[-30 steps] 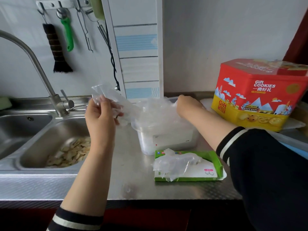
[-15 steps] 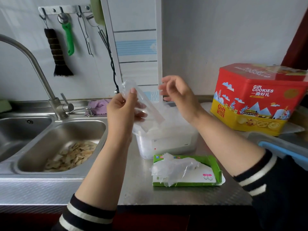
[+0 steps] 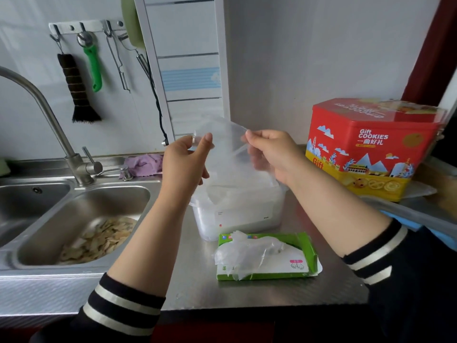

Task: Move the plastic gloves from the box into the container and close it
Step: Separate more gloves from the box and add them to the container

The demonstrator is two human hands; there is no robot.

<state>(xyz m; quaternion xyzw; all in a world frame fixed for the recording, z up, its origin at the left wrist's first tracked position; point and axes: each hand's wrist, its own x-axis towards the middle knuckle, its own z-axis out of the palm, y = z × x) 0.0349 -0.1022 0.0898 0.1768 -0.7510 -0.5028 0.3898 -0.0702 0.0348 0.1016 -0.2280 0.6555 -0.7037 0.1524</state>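
Clear plastic, a glove, is stretched between both hands above the container. The left hand pinches its upper left edge, the right hand pinches the upper right, so the top edge runs left to right and the sheet hangs down toward the open container. More gloves spill from the green box, which lies flat on the steel counter just in front of the container, long side left to right.
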